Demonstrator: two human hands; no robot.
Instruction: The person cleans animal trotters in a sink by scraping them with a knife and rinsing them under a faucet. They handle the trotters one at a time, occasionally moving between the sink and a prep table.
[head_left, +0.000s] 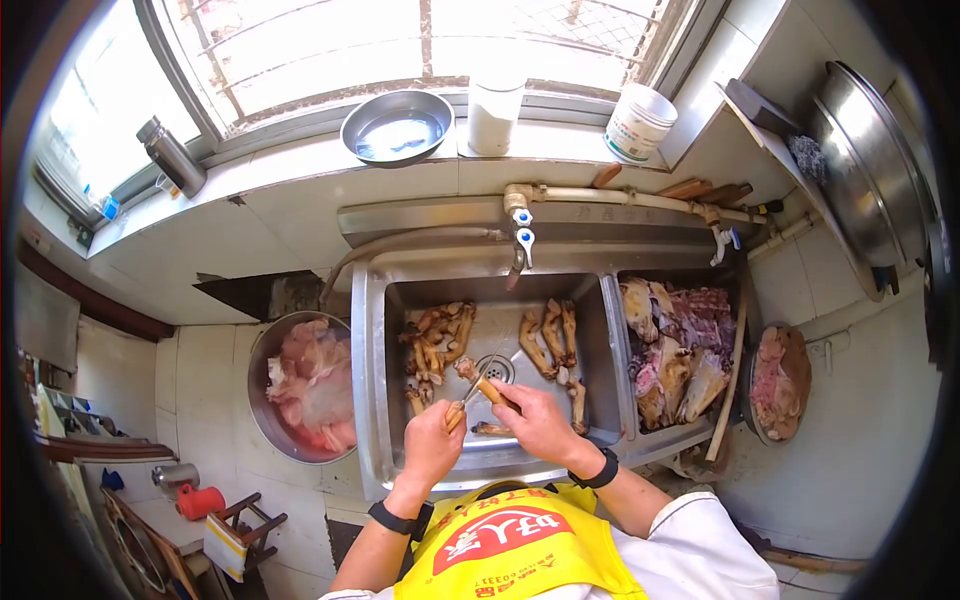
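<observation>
Left hand [432, 447] closed round knife [462, 405]; right hand [540, 420] pinches a trotter [489, 390] over the sink [370, 400] drain. Small pieces [437, 345] on the left look done; long trotters [548, 345] on the right seemingly remain.

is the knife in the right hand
No, the left hand holds the knife; the right hand grips a trotter.

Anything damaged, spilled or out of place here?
Left of the steel double sink, a dark ragged gap breaks the white tiled surface, as if a tile is missing. Nothing looks spilled. Left hand grips a wooden-handled knife, right hand a meat piece.
</observation>
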